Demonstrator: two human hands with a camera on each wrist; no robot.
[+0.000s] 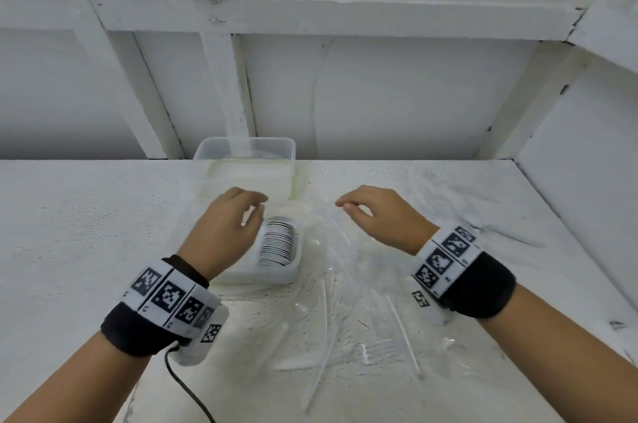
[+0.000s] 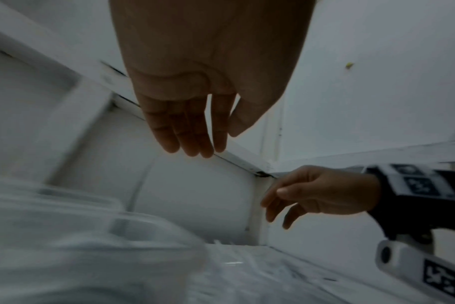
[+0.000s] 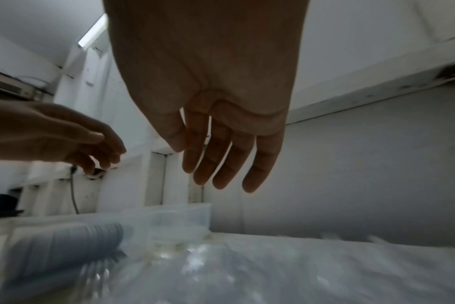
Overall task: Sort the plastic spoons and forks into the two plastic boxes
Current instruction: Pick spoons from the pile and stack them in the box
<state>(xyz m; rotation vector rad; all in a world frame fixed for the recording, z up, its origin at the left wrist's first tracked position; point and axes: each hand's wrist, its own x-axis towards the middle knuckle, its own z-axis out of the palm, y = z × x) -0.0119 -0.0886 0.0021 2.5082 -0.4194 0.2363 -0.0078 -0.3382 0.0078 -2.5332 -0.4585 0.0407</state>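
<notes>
Two clear plastic boxes stand on the white table (image 1: 86, 232). The far box (image 1: 243, 155) looks empty. The near box (image 1: 276, 276) holds a tight row of stacked clear spoons (image 1: 279, 246), seen also in the right wrist view as spoons (image 3: 65, 242). My left hand (image 1: 257, 206) hovers over the near box's far end, fingers relaxed and holding nothing. My right hand (image 1: 347, 206) hovers level with it to the right, also loose and empty. Loose clear cutlery lies nearer me, among it a fork (image 1: 378, 350).
A crumpled clear plastic bag (image 1: 321, 250) lies under the loose cutlery. One clear utensil (image 1: 500, 232) lies apart at the right. A white panelled wall (image 1: 379, 94) rises behind the table. A black cable (image 1: 186, 388) runs from my left wrist.
</notes>
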